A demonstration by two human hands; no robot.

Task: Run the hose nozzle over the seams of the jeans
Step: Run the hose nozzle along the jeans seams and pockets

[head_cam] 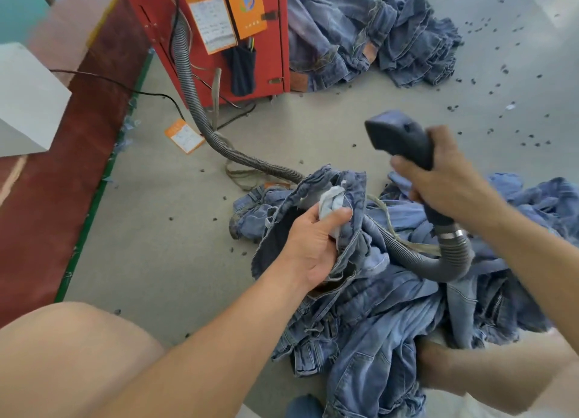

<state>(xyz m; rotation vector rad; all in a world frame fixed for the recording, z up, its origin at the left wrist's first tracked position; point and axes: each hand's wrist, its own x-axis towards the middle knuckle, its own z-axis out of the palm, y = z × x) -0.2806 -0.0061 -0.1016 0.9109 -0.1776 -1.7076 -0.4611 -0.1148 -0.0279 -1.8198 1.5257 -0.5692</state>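
**Nozzle lifted above the jeans**

Gripping the dark nozzle [399, 140] by its handle, the right hand [448, 176] holds it above the jeans [369, 292]; the left hand [313, 242] clutches their bunched waistband. Bare floor [156, 229] spreads leftward toward the red machine [206, 38].

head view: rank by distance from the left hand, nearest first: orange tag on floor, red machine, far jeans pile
From the left hand:
1. Orange tag, on the floor, up and left.
2. Red machine, behind the tag, top centre.
3. Far jeans pile, top right, beside the machine.
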